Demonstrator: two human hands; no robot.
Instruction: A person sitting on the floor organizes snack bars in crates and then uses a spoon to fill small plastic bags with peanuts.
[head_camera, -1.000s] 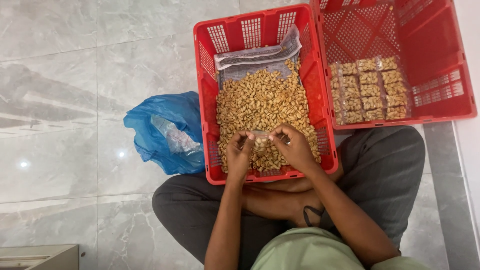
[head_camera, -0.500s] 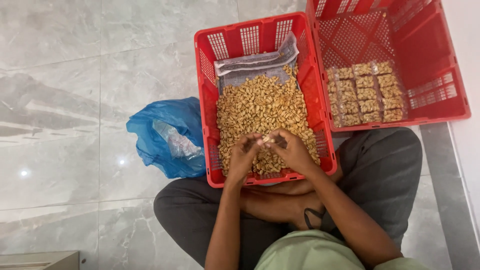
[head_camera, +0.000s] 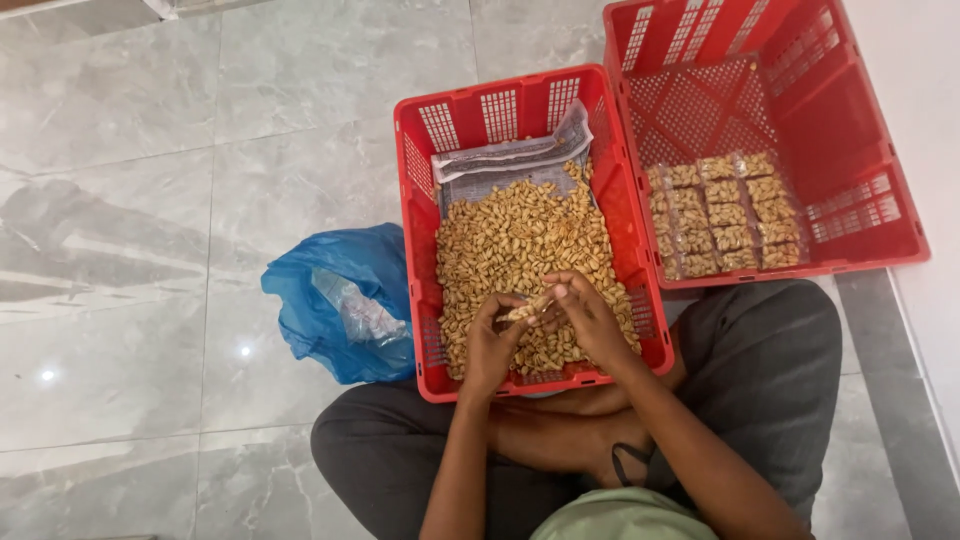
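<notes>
- While both hands are held over the near end of a red crate (head_camera: 418, 200), a small clear packet (head_camera: 527, 308) filled with light brown nuts is pinched between them.
- The left hand (head_camera: 492, 342) is seen with its fingers (head_camera: 503, 305) closed on the packet's left end.
- The right hand (head_camera: 585, 315) is seen with its fingers (head_camera: 558, 292) clamped on the packet's right end.
- The packet is held just above a heap of loose nuts (head_camera: 520, 235), by which most of the crate is filled.
- A sheet of clear plastic bags (head_camera: 510, 155) is laid at the far end of the crate, partly under the nuts.
- A second red crate (head_camera: 860, 120) is set touching the first on its right; rows of filled packets (head_camera: 722, 212) are laid flat in it, side by side.
- A crumpled blue plastic bag (head_camera: 335, 300) is seen on the grey marble floor (head_camera: 150, 200), just beside the first crate on its left, with clear plastic inside it.
- The near crate is rested against crossed legs in dark trousers (head_camera: 770, 350).
</notes>
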